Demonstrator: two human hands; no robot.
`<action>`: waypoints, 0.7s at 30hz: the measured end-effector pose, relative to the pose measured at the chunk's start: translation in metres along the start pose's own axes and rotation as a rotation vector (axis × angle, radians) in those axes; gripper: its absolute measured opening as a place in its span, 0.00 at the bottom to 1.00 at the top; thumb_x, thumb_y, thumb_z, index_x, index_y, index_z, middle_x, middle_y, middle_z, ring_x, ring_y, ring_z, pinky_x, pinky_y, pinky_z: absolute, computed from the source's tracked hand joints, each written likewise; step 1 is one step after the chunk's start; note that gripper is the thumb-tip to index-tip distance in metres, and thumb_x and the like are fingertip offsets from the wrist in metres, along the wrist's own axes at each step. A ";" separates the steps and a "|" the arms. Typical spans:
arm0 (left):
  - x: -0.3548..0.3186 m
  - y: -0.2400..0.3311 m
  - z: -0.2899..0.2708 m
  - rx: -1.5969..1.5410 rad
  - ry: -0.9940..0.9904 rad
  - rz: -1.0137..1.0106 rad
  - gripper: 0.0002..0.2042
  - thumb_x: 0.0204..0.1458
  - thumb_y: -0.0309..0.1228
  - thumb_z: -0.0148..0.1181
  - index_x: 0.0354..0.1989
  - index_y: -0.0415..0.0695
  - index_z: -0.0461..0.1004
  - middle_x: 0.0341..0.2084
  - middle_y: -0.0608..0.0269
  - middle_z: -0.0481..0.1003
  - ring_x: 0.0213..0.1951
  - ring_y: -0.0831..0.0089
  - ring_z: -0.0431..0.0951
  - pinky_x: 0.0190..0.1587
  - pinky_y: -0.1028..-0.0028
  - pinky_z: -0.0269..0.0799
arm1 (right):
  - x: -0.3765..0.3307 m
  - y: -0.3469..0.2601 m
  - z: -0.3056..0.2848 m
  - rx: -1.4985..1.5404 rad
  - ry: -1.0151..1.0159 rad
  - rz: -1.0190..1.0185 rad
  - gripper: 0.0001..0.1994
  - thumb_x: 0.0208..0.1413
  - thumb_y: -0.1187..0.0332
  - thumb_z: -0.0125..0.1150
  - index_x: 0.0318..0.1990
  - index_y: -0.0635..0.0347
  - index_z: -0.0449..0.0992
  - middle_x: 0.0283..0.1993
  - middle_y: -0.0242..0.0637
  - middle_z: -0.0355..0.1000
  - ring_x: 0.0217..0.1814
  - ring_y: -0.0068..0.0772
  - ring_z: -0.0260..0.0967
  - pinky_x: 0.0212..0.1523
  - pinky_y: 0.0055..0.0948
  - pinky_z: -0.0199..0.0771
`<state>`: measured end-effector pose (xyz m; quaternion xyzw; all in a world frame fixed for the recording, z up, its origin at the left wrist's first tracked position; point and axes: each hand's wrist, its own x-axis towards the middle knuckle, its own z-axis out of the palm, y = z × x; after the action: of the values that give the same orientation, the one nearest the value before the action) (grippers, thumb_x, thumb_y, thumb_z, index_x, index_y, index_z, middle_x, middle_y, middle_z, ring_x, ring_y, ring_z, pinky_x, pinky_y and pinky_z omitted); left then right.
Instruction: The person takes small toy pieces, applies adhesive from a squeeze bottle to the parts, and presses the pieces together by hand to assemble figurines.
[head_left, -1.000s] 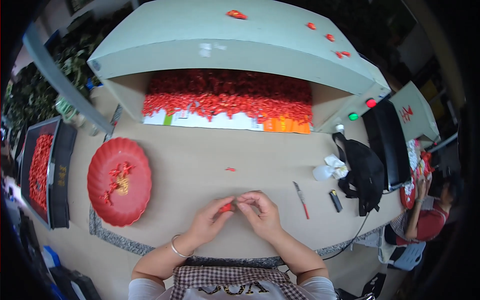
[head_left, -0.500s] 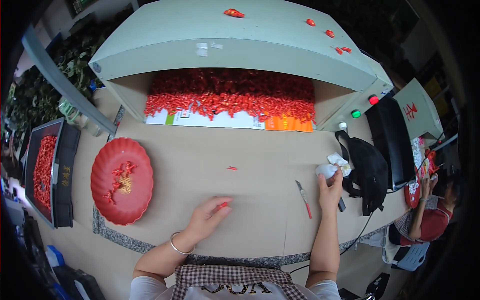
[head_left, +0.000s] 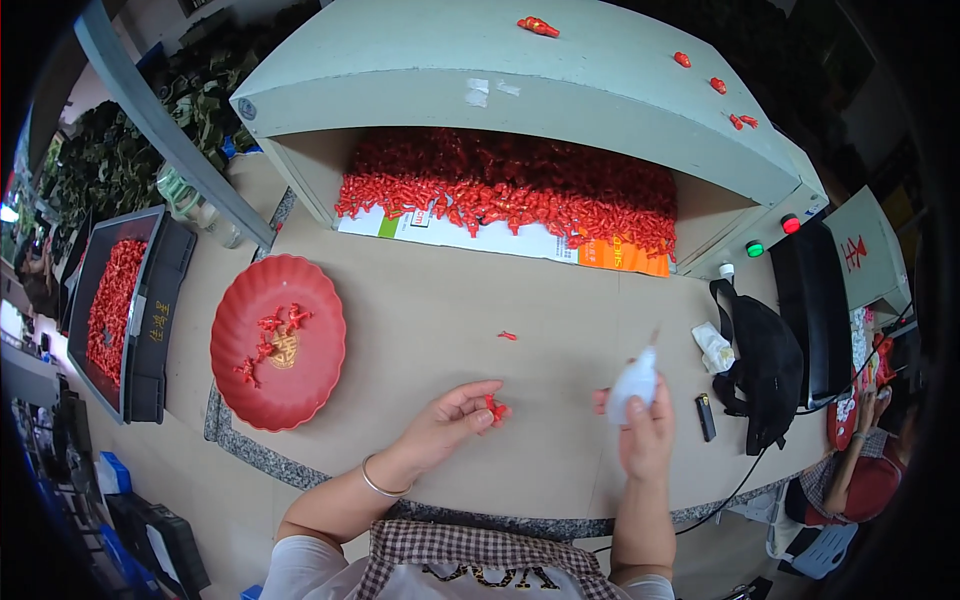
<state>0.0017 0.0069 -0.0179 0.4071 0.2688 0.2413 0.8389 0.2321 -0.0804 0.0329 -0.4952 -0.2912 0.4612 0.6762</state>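
My left hand (head_left: pixel 440 427) pinches a small red plastic figure part (head_left: pixel 496 409) between thumb and fingers above the near middle of the table. In my right hand (head_left: pixel 648 445), a white squeeze bottle (head_left: pixel 632 388) is held upright, its thin nozzle pointing up and blurred. One loose red piece (head_left: pixel 508 335) lies on the tabletop beyond my hands. To the left sits a scalloped red plate (head_left: pixel 312 385) with several assembled-looking red figures (head_left: pixel 264 347) on it.
A pale green cabinet (head_left: pixel 420 95) spans the back, with heaped red pieces (head_left: pixel 510 195) inside. At right are a crumpled tissue (head_left: pixel 713 347), a small black-and-yellow object (head_left: pixel 706 418) and a black bag (head_left: pixel 765 350). Left stands a dark crate (head_left: pixel 150 330). Another person (head_left: pixel 860 465) works far right.
My right hand has lifted the white bottle off the tissue and brought it left, upright. My left hand still holds the red part, now showing more. The whole view has shifted.
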 end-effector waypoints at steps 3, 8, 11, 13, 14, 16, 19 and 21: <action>0.001 -0.004 0.005 -0.214 0.026 0.043 0.18 0.54 0.26 0.47 0.55 0.43 0.59 0.43 0.61 0.69 0.44 0.74 0.70 0.47 0.75 0.65 | -0.005 0.028 0.040 0.021 -0.103 0.005 0.19 0.53 0.73 0.49 0.51 0.67 0.56 0.41 0.39 0.66 0.45 0.33 0.67 0.46 0.31 0.68; 0.002 -0.008 0.010 -0.148 0.072 0.040 0.18 0.53 0.26 0.50 0.54 0.42 0.60 0.43 0.61 0.69 0.44 0.74 0.70 0.47 0.76 0.65 | -0.008 0.045 0.059 -0.122 -0.203 -0.008 0.19 0.53 0.74 0.50 0.52 0.66 0.57 0.45 0.40 0.66 0.47 0.28 0.65 0.47 0.26 0.66; 0.002 -0.008 0.008 0.038 0.065 0.022 0.18 0.53 0.26 0.50 0.52 0.41 0.62 0.43 0.62 0.69 0.44 0.75 0.70 0.47 0.75 0.66 | -0.008 0.052 0.055 -0.253 -0.216 -0.028 0.19 0.53 0.74 0.51 0.53 0.66 0.57 0.46 0.40 0.65 0.48 0.28 0.65 0.46 0.26 0.66; 0.002 -0.008 0.006 0.087 0.054 -0.011 0.17 0.52 0.26 0.51 0.51 0.40 0.63 0.43 0.62 0.69 0.44 0.75 0.69 0.47 0.76 0.66 | -0.008 0.052 0.054 -0.274 -0.225 0.013 0.20 0.52 0.74 0.52 0.53 0.66 0.58 0.44 0.40 0.66 0.47 0.29 0.66 0.46 0.26 0.66; 0.003 -0.010 0.004 0.016 0.020 -0.036 0.17 0.53 0.26 0.50 0.51 0.41 0.62 0.42 0.62 0.69 0.44 0.75 0.70 0.47 0.76 0.66 | -0.007 0.051 0.054 -0.274 -0.229 0.015 0.20 0.52 0.74 0.52 0.53 0.66 0.58 0.44 0.40 0.66 0.47 0.29 0.66 0.46 0.26 0.66; 0.003 -0.009 0.002 -0.056 -0.009 -0.059 0.16 0.53 0.26 0.50 0.51 0.41 0.62 0.42 0.62 0.69 0.43 0.75 0.70 0.47 0.76 0.66 | -0.003 0.044 0.054 -0.101 -0.099 0.077 0.21 0.54 0.71 0.50 0.54 0.66 0.58 0.42 0.40 0.67 0.40 0.30 0.69 0.40 0.26 0.70; 0.001 -0.003 0.000 -0.282 -0.040 -0.093 0.16 0.54 0.27 0.49 0.52 0.44 0.62 0.41 0.61 0.70 0.43 0.74 0.71 0.46 0.76 0.67 | 0.004 0.020 0.037 -0.041 0.005 0.229 0.19 0.55 0.68 0.48 0.53 0.65 0.58 0.39 0.42 0.68 0.32 0.31 0.71 0.31 0.26 0.73; 0.002 -0.002 -0.001 -0.420 -0.030 -0.079 0.16 0.55 0.28 0.47 0.53 0.45 0.61 0.40 0.61 0.70 0.42 0.73 0.71 0.45 0.76 0.69 | 0.004 0.008 0.018 -0.015 -0.063 0.187 0.18 0.55 0.67 0.47 0.52 0.65 0.58 0.39 0.43 0.68 0.29 0.31 0.70 0.27 0.26 0.72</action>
<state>0.0025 0.0078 -0.0207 0.2159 0.2157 0.2528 0.9181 0.2156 -0.0691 0.0314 -0.5107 -0.2682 0.5355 0.6168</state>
